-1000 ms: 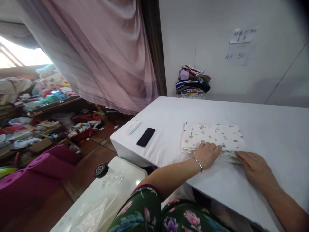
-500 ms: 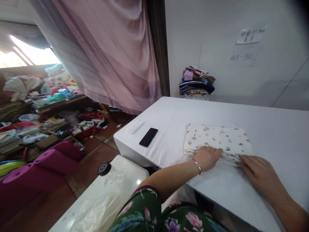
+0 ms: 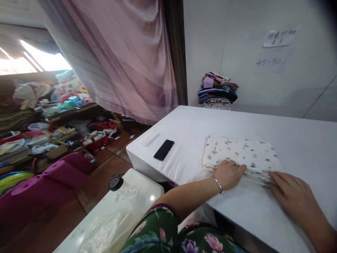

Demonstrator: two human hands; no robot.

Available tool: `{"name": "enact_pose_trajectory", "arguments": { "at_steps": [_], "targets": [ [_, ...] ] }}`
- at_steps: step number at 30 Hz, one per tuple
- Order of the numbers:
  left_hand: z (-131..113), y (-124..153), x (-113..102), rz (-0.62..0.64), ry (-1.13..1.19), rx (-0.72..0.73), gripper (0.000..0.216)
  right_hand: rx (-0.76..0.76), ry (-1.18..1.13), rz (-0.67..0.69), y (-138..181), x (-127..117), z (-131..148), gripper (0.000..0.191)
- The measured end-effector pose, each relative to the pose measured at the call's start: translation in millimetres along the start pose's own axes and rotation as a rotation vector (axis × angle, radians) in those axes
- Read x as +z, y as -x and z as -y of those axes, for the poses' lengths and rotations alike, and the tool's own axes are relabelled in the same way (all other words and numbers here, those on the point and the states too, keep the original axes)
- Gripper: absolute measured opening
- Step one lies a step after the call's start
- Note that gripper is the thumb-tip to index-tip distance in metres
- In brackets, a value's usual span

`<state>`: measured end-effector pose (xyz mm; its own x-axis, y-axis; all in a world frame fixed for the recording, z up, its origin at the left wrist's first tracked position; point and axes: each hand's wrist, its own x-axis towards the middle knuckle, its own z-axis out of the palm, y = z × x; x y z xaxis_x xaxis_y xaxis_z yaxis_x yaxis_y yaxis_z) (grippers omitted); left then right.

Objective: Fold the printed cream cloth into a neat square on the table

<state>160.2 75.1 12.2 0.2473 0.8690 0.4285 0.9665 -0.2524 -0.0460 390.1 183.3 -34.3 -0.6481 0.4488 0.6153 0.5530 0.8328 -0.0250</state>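
Note:
A folded white cloth [image 3: 240, 151] with a small grey and olive print lies on the white-covered table [image 3: 195, 123]. Its layered near edge faces me. My left hand [image 3: 229, 174], with a silver bangle at the wrist, grips the middle of that edge between thumb and fingers. At the near right corner, my right hand [image 3: 292, 189] pinches the layers, its thumb partly hidden below the fingers.
A black phone [image 3: 164, 150] and a white slim object [image 3: 150, 138] rest on the table's left part. Stacked folded fabrics [image 3: 218, 89] stand against the wall. A lower white surface [image 3: 137, 186] carries a black round knob [image 3: 115, 183] and clear plastic [image 3: 102, 230]. Pink rolled mats [image 3: 56, 175] lie left.
The view has turned slightly left, so everything sits a little further right. Both hands keep their hold on the cloth's near edge, the right one slightly further from the left.

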Motion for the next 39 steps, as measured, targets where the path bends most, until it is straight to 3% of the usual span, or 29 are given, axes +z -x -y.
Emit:
{"name": "enact_pose_trajectory", "arguments": {
  "at_steps": [11,18,22,28,39],
  "targets": [
    [0,2,0,0.033,-0.013,-0.001,0.022,0.046,0.044,-0.016,3,-11,6,0.057],
    [4,3,2,0.013,0.057,-0.037,0.035,-0.001,0.079,0.067,-2,-15,4,0.037],
    [8,0,-3,0.027,0.128,-0.075,0.044,-0.006,0.077,0.087,-9,-26,9,0.036],
    [11,-5,-7,0.103,0.108,-0.064,0.021,0.011,0.052,0.098,-15,-41,13,0.028],
    [4,-6,-14,0.123,0.022,-0.029,0.021,0.041,0.077,0.132,-15,-39,9,0.026]
  ]
}}
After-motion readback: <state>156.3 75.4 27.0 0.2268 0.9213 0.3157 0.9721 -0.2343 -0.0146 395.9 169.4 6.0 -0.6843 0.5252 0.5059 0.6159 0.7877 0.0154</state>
